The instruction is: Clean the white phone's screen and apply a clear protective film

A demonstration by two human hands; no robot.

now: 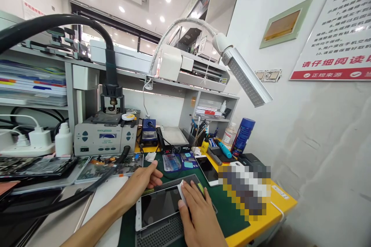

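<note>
A white-framed phone (159,206) with a dark screen lies face up on a grey perforated mat (158,235). My right hand (199,210) rests over the phone's right end, its fingers pressing a small white wipe (182,187) against it; most of the wipe is hidden beneath them. Just above the phone's upper left edge hovers my left hand (145,179), fingers loosely bent and apart, with nothing visible in them. A second white phone (208,170) lies beyond my right hand.
A soldering station (106,137) stands behind, a black hose (95,187) crossing the left side. A parts tray (111,166) and several device panels lie left. At right are a blue can (244,137), a clear bottle (228,135) and the yellow table edge (282,204). A lamp (246,75) hangs overhead.
</note>
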